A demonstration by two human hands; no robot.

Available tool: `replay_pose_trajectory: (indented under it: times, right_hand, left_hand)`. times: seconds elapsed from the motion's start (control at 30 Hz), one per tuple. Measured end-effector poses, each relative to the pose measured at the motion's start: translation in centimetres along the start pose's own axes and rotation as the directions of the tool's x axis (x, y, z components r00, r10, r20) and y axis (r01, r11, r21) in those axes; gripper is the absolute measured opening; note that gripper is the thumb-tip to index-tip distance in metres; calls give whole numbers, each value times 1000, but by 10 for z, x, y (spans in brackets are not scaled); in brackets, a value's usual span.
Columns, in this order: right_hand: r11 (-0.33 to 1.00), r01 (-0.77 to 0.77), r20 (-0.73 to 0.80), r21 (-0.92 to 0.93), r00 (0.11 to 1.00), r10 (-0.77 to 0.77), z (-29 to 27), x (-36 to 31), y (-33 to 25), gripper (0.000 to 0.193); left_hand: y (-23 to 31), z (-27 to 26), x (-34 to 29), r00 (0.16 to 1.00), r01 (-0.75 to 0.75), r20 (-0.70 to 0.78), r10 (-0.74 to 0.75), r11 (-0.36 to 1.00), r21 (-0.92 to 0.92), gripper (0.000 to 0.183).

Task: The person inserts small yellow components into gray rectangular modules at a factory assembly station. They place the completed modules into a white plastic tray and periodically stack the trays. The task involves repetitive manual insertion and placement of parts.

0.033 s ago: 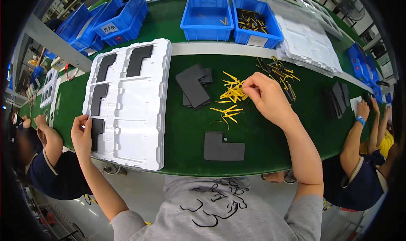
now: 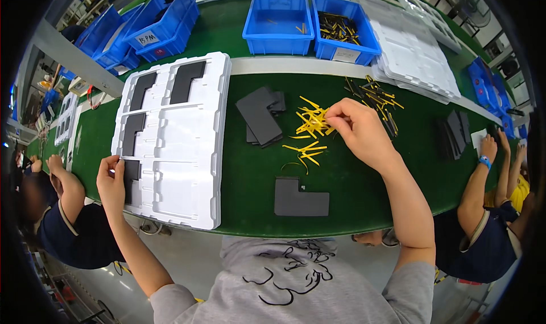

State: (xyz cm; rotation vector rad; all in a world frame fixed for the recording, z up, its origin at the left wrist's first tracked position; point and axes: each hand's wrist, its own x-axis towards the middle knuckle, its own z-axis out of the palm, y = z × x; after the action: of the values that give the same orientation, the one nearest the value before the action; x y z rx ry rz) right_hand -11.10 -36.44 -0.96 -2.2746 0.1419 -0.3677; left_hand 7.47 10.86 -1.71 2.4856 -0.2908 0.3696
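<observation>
My left hand [image 2: 112,182] is at the left edge of a white plastic tray [image 2: 176,147], thumb and fingers closed beside a black L-shaped piece [image 2: 131,179] in the tray; whatever they pinch is hidden. Several more such pieces sit in the tray's compartments. At the right side of a loose pile of yellow strips [image 2: 310,122], my right hand [image 2: 359,131] pinches with thumb and forefinger at a strip. Nearer me, a single dark grey L-shaped piece [image 2: 301,201] lies flat on the green table. Left of the strips is a small stack of dark L-shaped pieces [image 2: 259,116].
Black and yellow strips [image 2: 378,99] lie scattered beyond my right hand. Two blue bins [image 2: 278,42] stand at the back, beside stacked clear trays [image 2: 406,51]. Dark pieces [image 2: 452,133] lie at the right. Co-workers sit on both sides, one wearing a blue wristband [image 2: 484,162].
</observation>
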Motion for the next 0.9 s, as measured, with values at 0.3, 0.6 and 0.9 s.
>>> replay_pose_trajectory:
  times: [0.3, 0.6, 0.9]
  right_hand:
    - [998, -67, 29, -20, 997, 68, -24, 2, -4, 14]
    - [936, 265, 104, -232, 964, -247, 8, 8, 8, 8]
    - [954, 251, -16, -163, 966, -257, 9, 5, 5, 9]
  left_hand:
    - [24, 5, -18, 979, -86, -143, 147, 926, 367, 22]
    - [141, 24, -33, 893, -390, 168, 417, 904, -174, 23]
    - [226, 78, -67, 384, -670, 626, 679, 671, -317, 64]
